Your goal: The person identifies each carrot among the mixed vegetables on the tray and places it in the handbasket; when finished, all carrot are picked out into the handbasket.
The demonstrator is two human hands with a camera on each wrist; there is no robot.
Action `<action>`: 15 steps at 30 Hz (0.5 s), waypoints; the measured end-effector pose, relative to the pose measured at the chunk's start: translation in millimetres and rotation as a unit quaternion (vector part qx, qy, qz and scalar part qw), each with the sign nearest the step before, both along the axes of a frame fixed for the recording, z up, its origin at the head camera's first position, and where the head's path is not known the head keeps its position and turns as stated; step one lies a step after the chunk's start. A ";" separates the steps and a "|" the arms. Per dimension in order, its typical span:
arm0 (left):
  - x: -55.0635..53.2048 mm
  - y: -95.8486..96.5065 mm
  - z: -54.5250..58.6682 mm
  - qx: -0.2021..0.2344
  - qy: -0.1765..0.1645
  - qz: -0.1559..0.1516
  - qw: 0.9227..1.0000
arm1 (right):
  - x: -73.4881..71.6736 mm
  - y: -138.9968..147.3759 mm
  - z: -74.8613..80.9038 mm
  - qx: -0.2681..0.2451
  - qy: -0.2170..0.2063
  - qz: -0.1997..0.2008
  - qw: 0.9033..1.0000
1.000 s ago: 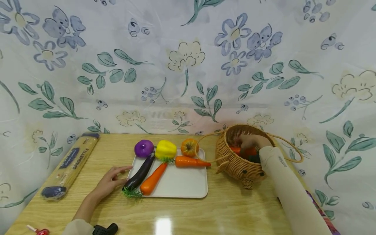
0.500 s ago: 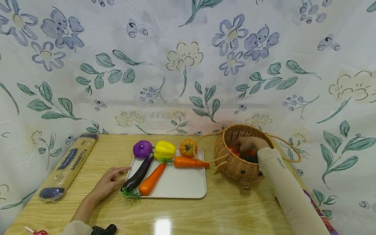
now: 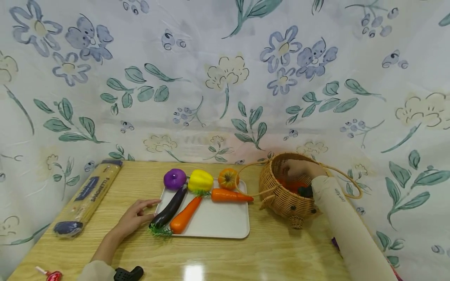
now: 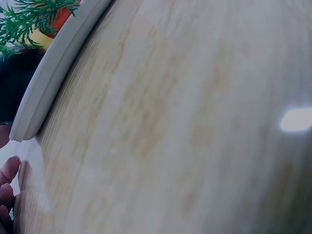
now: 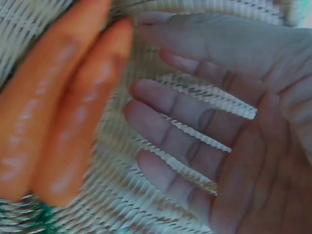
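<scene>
Inside the wicker basket (image 3: 275,197), my right hand (image 3: 299,169) has its fingers relaxed and apart, holding nothing. In the right wrist view two carrots (image 5: 73,117) lie side by side, just off its fingertips. A dark green thing (image 3: 305,191) shows near the basket's front rim, partly behind my wrist. My left hand (image 3: 135,218) rests at the left edge of the white tray (image 3: 219,220), fingers loosely bent near the eggplant (image 3: 171,207). On the tray are one slanting carrot (image 3: 186,214) and one lying crosswise (image 3: 230,195). A yellow bell pepper (image 3: 200,180) sits at its back edge.
A purple onion-like vegetable (image 3: 174,178) and an orange pumpkin (image 3: 228,178) stand along the tray's back. The basket handle (image 3: 246,168) loops over the tray's right side. Spaghetti (image 3: 89,197) lies at left, with a red lollipop (image 3: 54,276) and a black object (image 3: 129,274) in front.
My right hand has come up slightly off the orange-red things in the basket, its fingers now apart from them. The left hand stays at the tray edge. The head view has shifted slightly.
</scene>
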State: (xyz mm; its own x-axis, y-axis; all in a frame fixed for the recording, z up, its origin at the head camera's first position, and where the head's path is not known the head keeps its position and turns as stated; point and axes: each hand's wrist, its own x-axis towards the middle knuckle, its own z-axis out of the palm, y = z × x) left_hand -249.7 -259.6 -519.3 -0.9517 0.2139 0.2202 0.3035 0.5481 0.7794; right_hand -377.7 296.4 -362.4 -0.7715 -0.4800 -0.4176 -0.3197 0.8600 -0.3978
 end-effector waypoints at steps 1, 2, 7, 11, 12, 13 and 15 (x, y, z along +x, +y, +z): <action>0.0 -0.3 -0.9 0.000 0.001 0.000 1.000 | 0.0 -1.8 4.5 -0.006 0.009 0.001 1.000; 0.0 -0.7 -1.6 -0.001 0.001 0.002 1.000 | 0.4 -4.1 9.8 -0.010 0.022 0.003 1.000; -1.1 -3.2 -3.5 -0.009 -0.010 0.011 1.000 | 7.7 -23.6 37.5 -0.042 0.084 0.013 0.995; -1.3 -3.3 -1.4 -0.012 -0.015 0.012 1.000 | 21.4 -48.1 51.8 -0.053 0.115 0.030 0.991; -1.2 -2.9 -1.0 -0.012 -0.017 0.011 1.000 | 26.2 -55.7 54.6 -0.051 0.121 0.042 0.991; -1.2 -2.4 -0.5 -0.012 -0.019 0.010 1.000 | 31.8 -63.6 56.6 -0.046 0.121 0.049 0.990; -1.0 -1.0 0.4 -0.011 -0.023 0.009 1.000 | 44.0 -80.6 59.2 -0.035 0.123 0.069 0.989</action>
State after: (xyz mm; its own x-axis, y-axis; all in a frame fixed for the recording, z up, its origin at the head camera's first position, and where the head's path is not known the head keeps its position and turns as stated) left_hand -250.7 -260.6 -518.9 -0.9644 0.2018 0.1710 0.2575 0.5696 0.7805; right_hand -333.6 215.8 -303.2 -0.7709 -0.6086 -0.1881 -0.5263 0.7749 -0.3501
